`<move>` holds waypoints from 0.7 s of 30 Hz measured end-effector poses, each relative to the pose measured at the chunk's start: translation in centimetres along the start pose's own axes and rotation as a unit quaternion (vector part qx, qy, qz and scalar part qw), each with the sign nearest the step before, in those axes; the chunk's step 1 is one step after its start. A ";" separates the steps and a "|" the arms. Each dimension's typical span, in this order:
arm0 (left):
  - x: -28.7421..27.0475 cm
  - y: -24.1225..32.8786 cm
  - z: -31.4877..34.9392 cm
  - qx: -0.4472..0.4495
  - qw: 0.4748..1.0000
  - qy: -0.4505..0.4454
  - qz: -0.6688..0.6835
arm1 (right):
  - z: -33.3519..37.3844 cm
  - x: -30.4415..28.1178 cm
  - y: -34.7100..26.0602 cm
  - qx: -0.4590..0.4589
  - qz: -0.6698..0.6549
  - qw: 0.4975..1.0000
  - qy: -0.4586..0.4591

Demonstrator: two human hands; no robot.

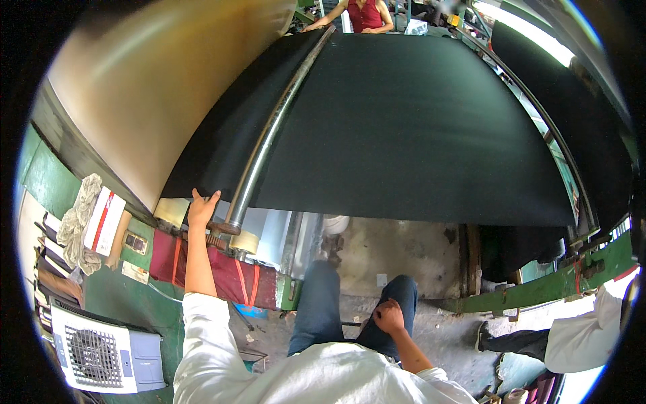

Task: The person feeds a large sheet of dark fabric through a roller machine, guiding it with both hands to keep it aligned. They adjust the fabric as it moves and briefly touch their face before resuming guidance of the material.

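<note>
A wide sheet of black material (pixel 404 128) stretches away from me and passes beneath a long metal roller bar (pixel 272 131). My left hand (pixel 201 210) is at the sheet's near left edge, beside the bar's near end. Its thumb and forefinger are spread apart and touch the edge of the sheet. The other fingers are partly hidden. On my right knee rests my right hand (pixel 389 316), its fingers curled in, with nothing visible in them. A large tan, shiny drum surface (pixel 161 87) rises to the left of the sheet.
Across the sheet stands a person in a red vest (pixel 365 15). A person in white (pixel 582 333) is at the lower right. A white-and-grey fan unit (pixel 94 350) stands lower left, near a red-striped box (pixel 105 221). A green beam (pixel 538 286) runs along the right.
</note>
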State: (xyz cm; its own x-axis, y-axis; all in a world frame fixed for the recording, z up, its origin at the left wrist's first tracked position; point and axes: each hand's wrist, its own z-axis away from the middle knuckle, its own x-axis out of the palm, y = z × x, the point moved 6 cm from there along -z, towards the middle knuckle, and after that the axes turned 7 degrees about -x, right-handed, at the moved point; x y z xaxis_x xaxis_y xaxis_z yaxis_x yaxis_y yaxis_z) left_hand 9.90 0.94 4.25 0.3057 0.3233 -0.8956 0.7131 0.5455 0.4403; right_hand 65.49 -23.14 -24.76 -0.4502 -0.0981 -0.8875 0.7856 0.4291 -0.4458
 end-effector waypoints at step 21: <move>-0.7 1.3 1.2 -0.032 0.999 -0.013 -0.013 | 0.0 -0.1 -0.2 0.002 -0.029 0.999 0.023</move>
State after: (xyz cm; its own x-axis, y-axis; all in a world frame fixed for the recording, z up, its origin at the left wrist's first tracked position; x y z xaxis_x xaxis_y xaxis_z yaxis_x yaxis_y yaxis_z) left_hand 11.40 0.51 5.41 0.3050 0.2884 -0.9076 0.6793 0.6020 0.4196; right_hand 65.37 -23.20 -24.57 -0.5142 -0.0824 -0.8537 0.7589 0.4199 -0.4977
